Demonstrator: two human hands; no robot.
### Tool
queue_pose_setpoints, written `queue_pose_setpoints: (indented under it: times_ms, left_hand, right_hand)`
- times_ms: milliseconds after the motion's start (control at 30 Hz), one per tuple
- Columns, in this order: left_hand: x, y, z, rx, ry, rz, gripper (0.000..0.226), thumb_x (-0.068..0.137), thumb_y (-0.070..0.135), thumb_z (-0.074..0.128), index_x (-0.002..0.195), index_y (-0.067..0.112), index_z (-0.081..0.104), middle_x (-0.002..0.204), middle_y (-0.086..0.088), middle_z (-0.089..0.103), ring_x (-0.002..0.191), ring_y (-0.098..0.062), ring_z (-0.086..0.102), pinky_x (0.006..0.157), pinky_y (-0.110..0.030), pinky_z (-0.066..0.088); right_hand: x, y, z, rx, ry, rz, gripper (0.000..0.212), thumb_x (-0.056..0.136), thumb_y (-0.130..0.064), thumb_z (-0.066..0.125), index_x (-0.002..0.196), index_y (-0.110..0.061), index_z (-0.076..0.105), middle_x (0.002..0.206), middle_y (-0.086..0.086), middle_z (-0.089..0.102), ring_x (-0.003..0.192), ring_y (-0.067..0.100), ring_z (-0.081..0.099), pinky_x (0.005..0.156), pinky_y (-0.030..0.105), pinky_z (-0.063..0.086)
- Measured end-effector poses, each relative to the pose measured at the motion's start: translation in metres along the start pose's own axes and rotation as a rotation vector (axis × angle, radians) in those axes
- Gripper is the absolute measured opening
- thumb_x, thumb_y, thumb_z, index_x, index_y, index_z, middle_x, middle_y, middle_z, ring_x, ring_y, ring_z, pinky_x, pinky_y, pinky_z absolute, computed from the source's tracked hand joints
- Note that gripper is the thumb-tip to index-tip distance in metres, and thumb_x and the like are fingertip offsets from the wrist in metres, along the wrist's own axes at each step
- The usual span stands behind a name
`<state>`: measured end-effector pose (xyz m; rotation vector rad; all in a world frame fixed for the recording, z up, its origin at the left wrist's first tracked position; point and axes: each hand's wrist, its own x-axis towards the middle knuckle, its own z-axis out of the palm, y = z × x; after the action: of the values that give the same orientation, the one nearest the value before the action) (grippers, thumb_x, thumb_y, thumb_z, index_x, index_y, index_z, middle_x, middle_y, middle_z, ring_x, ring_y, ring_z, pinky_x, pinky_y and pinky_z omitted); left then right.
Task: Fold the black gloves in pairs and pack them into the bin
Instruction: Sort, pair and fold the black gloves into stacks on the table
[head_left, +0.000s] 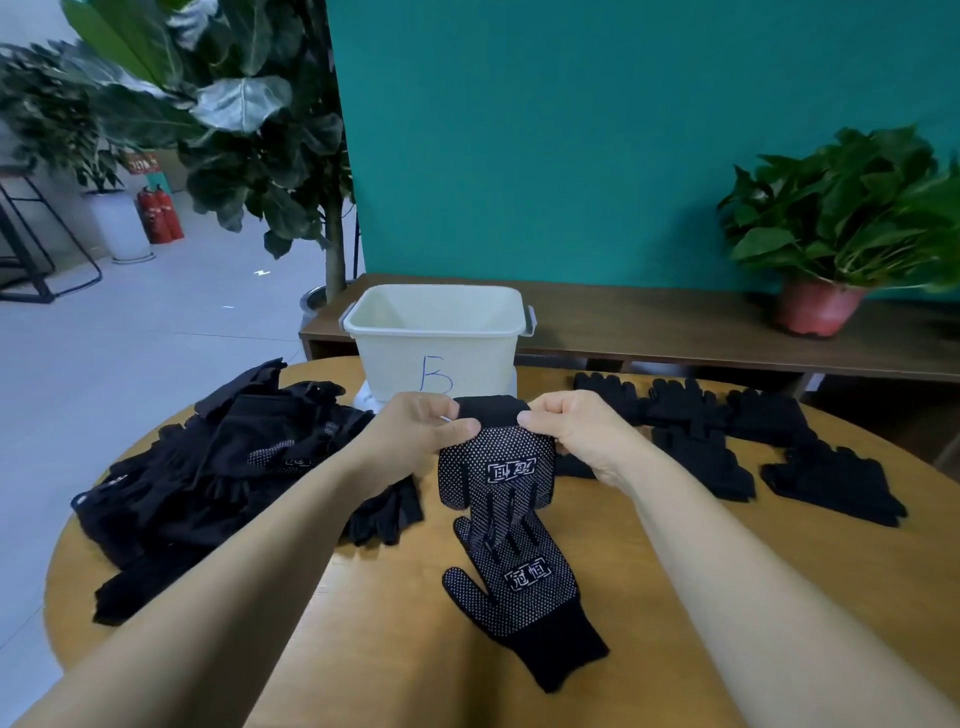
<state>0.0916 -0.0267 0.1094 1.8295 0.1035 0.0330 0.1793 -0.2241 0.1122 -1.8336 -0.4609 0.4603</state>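
Head camera looks down over my forearms at a round wooden table (675, 597). My left hand (415, 431) and right hand (576, 431) each pinch a corner of the plain cuff of the upper glove (493, 467), thumb against curled fingers. They hold it up so that its dotted palm faces me and its fingers hang down. Those fingers overlap the fingers of a second glove (519, 587), which lies flat on the table, dotted side up, cuff toward me.

Just behind my hands stands the bin (436, 332), pale plastic with a blue letter B on its front. Only bare inner walls show; its floor is hidden from me. A loose heap of gloves (234, 467) lies to the left, and a row of gloves (727, 441) lies spread out to the right. On the low shelf (649, 322) behind, a red pot (815, 306) holds a leafy green plant.
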Motion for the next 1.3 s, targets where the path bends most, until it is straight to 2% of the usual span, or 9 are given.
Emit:
queue_pose_setpoints:
  times_ms: [200,367,500,700,867,967,1067,1167,1300]
  left_hand:
    - [0.025,-0.009,-0.005,0.090,0.169,0.037,0.026,0.092,0.021,0.070,0.076,0.004,0.057,0.070,0.002,0.060,0.058,0.001,0.053,0.060,-0.005,0.040]
    - [0.037,-0.021,-0.003,0.067,0.174,0.084,0.035,0.093,0.019,0.068,0.083,-0.009,0.051,0.073,-0.006,0.054,0.071,-0.014,0.051,0.066,-0.021,0.039]
    - [0.037,-0.022,0.010,-0.023,0.119,0.050,0.018,0.095,0.012,0.065,0.112,0.015,0.068,0.103,0.003,0.076,0.094,-0.010,0.072,0.074,-0.015,0.052]
    - [0.041,-0.025,0.013,-0.086,0.168,0.064,0.022,0.098,0.011,0.060,0.116,0.003,0.068,0.104,-0.008,0.076,0.097,-0.022,0.072,0.076,-0.026,0.055]
    - [0.036,-0.017,0.014,-0.072,0.168,0.073,0.019,0.097,0.009,0.061,0.112,0.001,0.070,0.104,-0.011,0.076,0.098,-0.023,0.072,0.084,-0.034,0.058]
    - [0.034,-0.019,0.014,-0.072,0.209,0.074,0.019,0.096,0.012,0.064,0.106,-0.003,0.070,0.101,-0.018,0.075,0.097,-0.032,0.071,0.090,-0.045,0.055]
    - [0.033,-0.020,0.017,-0.073,0.239,0.083,0.017,0.095,0.013,0.065,0.105,0.000,0.072,0.098,-0.012,0.076,0.098,-0.033,0.071,0.089,-0.044,0.057]
    - [0.033,-0.018,0.021,-0.073,0.238,0.106,0.014,0.095,0.011,0.064,0.105,0.005,0.073,0.097,-0.006,0.077,0.093,-0.024,0.074,0.082,-0.036,0.058]
    - [0.029,-0.012,0.024,-0.062,0.235,0.131,0.013,0.096,0.010,0.064,0.103,0.008,0.074,0.092,-0.001,0.078,0.085,-0.015,0.074,0.069,-0.023,0.056]
  right_hand:
    - [0.035,0.006,0.006,0.006,-0.021,-0.015,0.024,0.095,-0.012,0.062,0.071,-0.012,0.061,0.067,-0.007,0.063,0.055,-0.003,0.054,0.058,0.014,0.041]
    - [0.052,0.010,0.008,0.019,-0.026,-0.034,0.025,0.096,-0.009,0.060,0.072,-0.007,0.053,0.055,-0.010,0.052,0.042,-0.005,0.042,0.048,0.010,0.034]
    - [0.055,0.015,0.010,-0.016,-0.040,-0.060,0.030,0.093,-0.012,0.063,0.065,-0.013,0.054,0.063,-0.004,0.056,0.059,0.005,0.050,0.064,0.021,0.042]
    - [0.050,0.016,0.006,-0.035,-0.036,-0.079,0.027,0.092,-0.015,0.065,0.066,-0.015,0.058,0.068,-0.003,0.058,0.065,0.009,0.052,0.069,0.024,0.041]
    - [0.023,0.032,0.000,-0.174,0.181,-0.148,0.017,0.090,-0.020,0.067,0.106,-0.026,0.068,0.101,-0.012,0.069,0.098,0.003,0.063,0.089,0.025,0.050]
    - [-0.018,0.060,0.006,-0.530,0.322,-0.184,0.030,0.093,-0.030,0.061,0.122,-0.034,0.061,0.121,-0.016,0.060,0.116,0.008,0.049,0.102,0.030,0.036]
    - [-0.060,0.095,0.021,-0.898,0.078,-0.297,0.052,0.098,-0.052,0.042,0.148,-0.037,0.037,0.153,-0.017,0.034,0.143,0.007,0.021,0.116,0.027,0.006]
    - [-0.083,0.124,0.044,-1.005,-0.176,-0.264,0.068,0.097,-0.066,0.016,0.157,-0.034,0.014,0.161,-0.010,-0.005,0.149,0.006,-0.017,0.117,0.034,-0.019]
    - [-0.099,0.143,0.057,-1.035,-0.167,-0.175,0.060,0.103,-0.059,0.014,0.157,-0.035,0.001,0.159,-0.006,-0.023,0.146,0.013,-0.029,0.113,0.035,-0.023]
